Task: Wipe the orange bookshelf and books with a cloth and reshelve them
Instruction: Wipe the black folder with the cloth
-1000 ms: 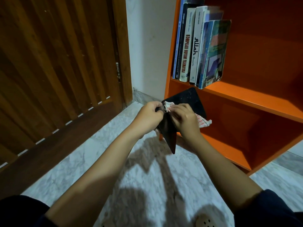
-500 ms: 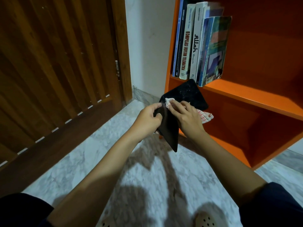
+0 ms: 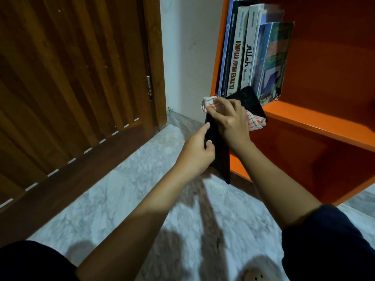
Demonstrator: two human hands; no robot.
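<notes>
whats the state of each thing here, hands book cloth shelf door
black book: off the shelf, held tilted in the air
cloth: bunched, pressed on the black book's cover
left hand: grips the black book's edge
right hand: holds the cloth against the book
shelved books: upright on the upper shelf
orange bookshelf: standing on the floor
wooden door: appears closed

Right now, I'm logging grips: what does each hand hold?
Left hand: grips the black book by its edge.
Right hand: holds the cloth against that book.
</notes>
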